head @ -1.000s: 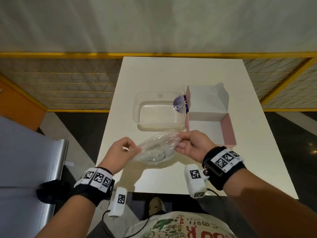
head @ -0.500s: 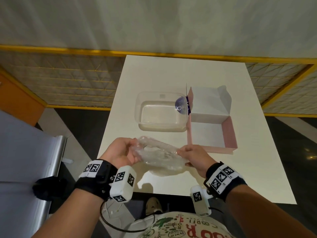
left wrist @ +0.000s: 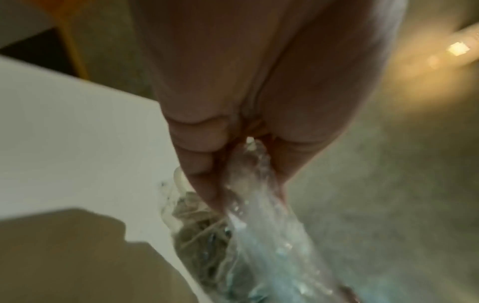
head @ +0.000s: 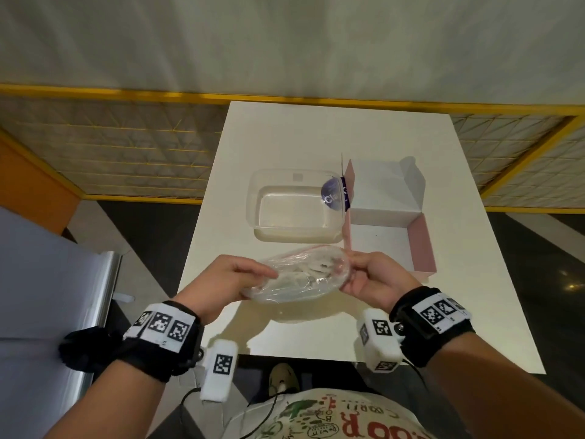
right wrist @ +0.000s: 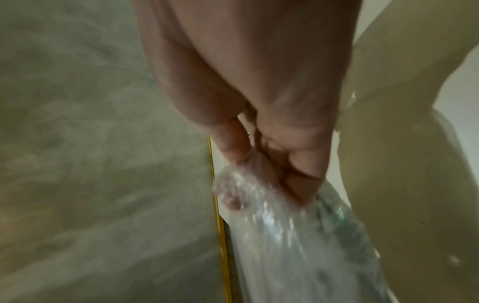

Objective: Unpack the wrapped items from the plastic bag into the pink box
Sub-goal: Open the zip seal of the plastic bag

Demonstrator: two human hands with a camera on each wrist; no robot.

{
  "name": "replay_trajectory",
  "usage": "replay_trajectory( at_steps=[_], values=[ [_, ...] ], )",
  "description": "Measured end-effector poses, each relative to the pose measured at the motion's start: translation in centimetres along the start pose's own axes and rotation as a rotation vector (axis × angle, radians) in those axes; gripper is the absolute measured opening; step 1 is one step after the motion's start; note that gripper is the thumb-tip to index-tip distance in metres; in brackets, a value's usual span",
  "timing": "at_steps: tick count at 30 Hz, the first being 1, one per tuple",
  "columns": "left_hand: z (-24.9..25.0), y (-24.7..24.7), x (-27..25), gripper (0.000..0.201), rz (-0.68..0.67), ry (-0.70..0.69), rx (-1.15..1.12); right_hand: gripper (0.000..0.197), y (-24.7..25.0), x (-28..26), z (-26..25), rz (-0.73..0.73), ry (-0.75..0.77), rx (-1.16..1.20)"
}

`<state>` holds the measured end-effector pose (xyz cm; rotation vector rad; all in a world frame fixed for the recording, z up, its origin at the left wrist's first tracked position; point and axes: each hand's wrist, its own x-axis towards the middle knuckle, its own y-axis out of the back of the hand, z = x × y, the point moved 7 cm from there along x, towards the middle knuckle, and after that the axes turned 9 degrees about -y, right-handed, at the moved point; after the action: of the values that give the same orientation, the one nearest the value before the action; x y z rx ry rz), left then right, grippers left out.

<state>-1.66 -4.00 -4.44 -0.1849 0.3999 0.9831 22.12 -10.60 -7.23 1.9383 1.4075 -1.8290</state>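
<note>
A clear plastic bag (head: 297, 277) with pale wrapped items inside hangs just above the white table's near half, held between both hands. My left hand (head: 228, 280) pinches its left end and my right hand (head: 370, 277) pinches its right end, by the red-edged mouth. In the left wrist view the left hand's fingers (left wrist: 207, 176) squeeze the crinkled plastic bag (left wrist: 259, 235). In the right wrist view the plastic bag (right wrist: 285, 235) is gripped the same way. The pink box (head: 422, 245) lies open to the right, its white lid (head: 383, 185) upright behind it.
A clear plastic tub (head: 296, 205) with a purple round label stands left of the pink box. The white table (head: 332, 131) has yellow-framed mesh panels behind and beside it. A grey seat with a metal rail (head: 98, 308) stands at my left.
Both hands have turned the bag so its mouth faces away and lifted it slightly; the left hand shifted from under the bag to pinching its left end.
</note>
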Motion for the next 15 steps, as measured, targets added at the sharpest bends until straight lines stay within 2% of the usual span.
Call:
replay_trajectory(
  at_steps=[3, 5, 8, 11, 13, 15],
  values=[
    [0.9, 0.0, 0.4, 0.017, 0.112, -0.106, 0.228, 0.048, -0.1, -0.7, 0.4, -0.032, -0.050, -0.111],
    [1.5, -0.3, 0.8, 0.024, 0.150, -0.209, 0.462, 0.046, -0.3, -1.0, 0.7, -0.079, -0.061, -0.113],
    [1.4, -1.7, 1.4, 0.047, 0.070, -0.297, 0.655, 0.042, -0.2, -0.8, 0.7, -0.076, -0.052, -0.065],
    [0.2, -1.9, 1.5, 0.067, -0.020, -0.252, 0.778, 0.022, -0.9, -0.8, 0.8, -0.136, -0.026, -0.163],
    [-0.3, -1.8, 1.4, 0.077, -0.060, -0.198, 0.807, 0.027, 0.0, 0.0, 0.6, -0.044, 0.078, -0.355],
    [-0.6, -1.7, 1.1, 0.087, -0.085, -0.155, 0.828, 0.044, 0.8, 0.3, 0.3, 0.139, 0.233, -0.568]
  ],
)
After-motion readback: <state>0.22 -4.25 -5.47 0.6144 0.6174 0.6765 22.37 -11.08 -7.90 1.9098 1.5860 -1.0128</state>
